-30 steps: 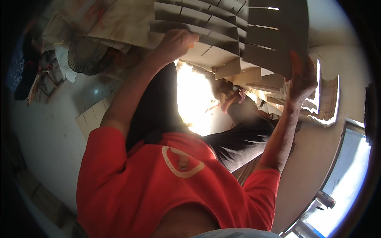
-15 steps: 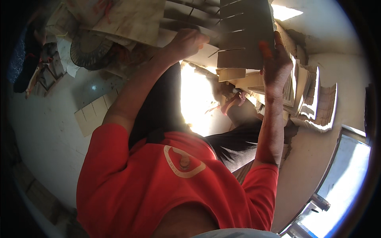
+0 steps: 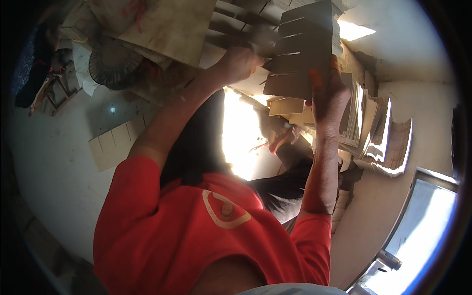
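My right hand grips a brown cardboard divider sheet by its near right part, with fingers on top and thumb at the lower edge. Several narrow slots run in from the sheet's left edge. More sheet edges show behind its right side. Close to that slotted edge, my left hand is closed with its fingers curled in; whatever it pinches is hidden. Beyond the left hand lie pale slotted cardboard pieces, partly shaded and blurred.
A flat tan board lies at the upper left beside a round ribbed dark object. One slotted cardboard piece rests on the floor at left. Stacked cardboard stands at right, and a foot shows below the sheet.
My right hand and the divider sheet have come slightly left and nearer. My left hand has shifted a little nearer and right, still closed. The whole view has moved slightly too.
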Action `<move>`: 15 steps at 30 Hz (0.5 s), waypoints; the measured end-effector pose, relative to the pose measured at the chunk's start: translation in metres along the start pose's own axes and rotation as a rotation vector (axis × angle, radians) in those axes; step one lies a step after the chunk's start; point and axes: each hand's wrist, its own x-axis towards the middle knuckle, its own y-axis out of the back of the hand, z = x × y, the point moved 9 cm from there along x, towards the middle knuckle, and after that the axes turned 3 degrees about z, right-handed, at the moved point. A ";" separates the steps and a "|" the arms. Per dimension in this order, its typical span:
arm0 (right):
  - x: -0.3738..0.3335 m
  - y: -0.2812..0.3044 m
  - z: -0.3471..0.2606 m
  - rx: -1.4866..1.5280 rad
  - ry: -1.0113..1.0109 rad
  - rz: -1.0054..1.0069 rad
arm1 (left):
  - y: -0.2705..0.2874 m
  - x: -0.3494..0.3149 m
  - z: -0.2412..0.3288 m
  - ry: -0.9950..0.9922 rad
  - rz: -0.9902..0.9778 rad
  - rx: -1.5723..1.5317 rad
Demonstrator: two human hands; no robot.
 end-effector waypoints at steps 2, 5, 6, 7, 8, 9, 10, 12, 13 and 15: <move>0.001 -0.003 0.001 0.006 0.011 -0.014 | 0.001 0.001 0.001 0.013 -0.006 -0.009; 0.005 -0.007 -0.005 0.048 0.008 -0.067 | 0.005 0.000 0.002 -0.018 0.021 0.074; 0.006 -0.008 -0.010 0.081 -0.013 -0.095 | 0.005 0.001 0.001 -0.016 0.015 0.049; 0.006 -0.010 -0.013 0.116 -0.035 -0.123 | 0.005 0.001 0.000 -0.014 0.009 0.024; 0.006 -0.014 -0.013 0.129 -0.039 -0.145 | 0.005 0.001 0.000 -0.010 0.003 0.001; 0.007 -0.020 -0.012 0.142 -0.043 -0.167 | 0.005 0.001 -0.002 0.005 -0.006 -0.004; 0.009 -0.026 -0.011 0.157 -0.047 -0.190 | 0.006 0.001 -0.003 0.020 -0.015 -0.009; 0.008 -0.037 0.000 0.191 -0.065 -0.224 | 0.006 0.004 0.000 0.025 -0.025 -0.030; 0.006 -0.044 0.007 0.208 -0.075 -0.241 | 0.006 0.005 0.001 0.022 -0.023 -0.039; 0.003 -0.060 0.020 0.168 -0.081 -0.282 | 0.007 0.005 0.001 0.016 -0.014 -0.040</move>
